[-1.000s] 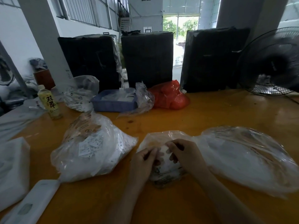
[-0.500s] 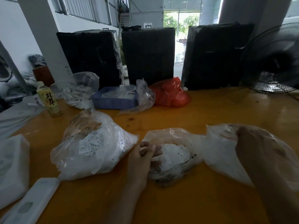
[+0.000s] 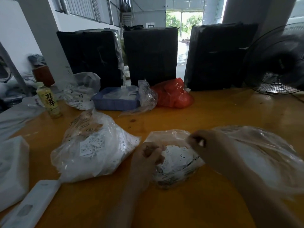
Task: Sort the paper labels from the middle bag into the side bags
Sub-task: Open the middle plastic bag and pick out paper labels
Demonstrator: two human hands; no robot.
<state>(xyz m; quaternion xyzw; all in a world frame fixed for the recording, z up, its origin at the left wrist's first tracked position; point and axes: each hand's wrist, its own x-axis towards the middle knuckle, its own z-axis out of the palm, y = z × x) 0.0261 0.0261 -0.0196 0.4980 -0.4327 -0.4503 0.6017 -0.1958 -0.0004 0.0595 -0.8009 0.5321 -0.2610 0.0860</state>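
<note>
The middle bag, clear plastic, lies open on the orange table with white paper labels piled inside. My left hand grips its left edge with curled fingers. My right hand hovers over the bag's right edge, blurred by motion, fingers curled; whether it holds a label is unclear. The left side bag is full of white labels marked XL. The right side bag is wide and clear, partly behind my right arm.
A green tea bottle, a blue tray in plastic, another label bag and a red bag sit further back. Black wrapped bales line the far edge. A fan stands at right, white packets at left.
My right hand left the middle bag, reached into the right side bag, and has now swung back left over the middle bag. The left hand stayed on the middle bag.
</note>
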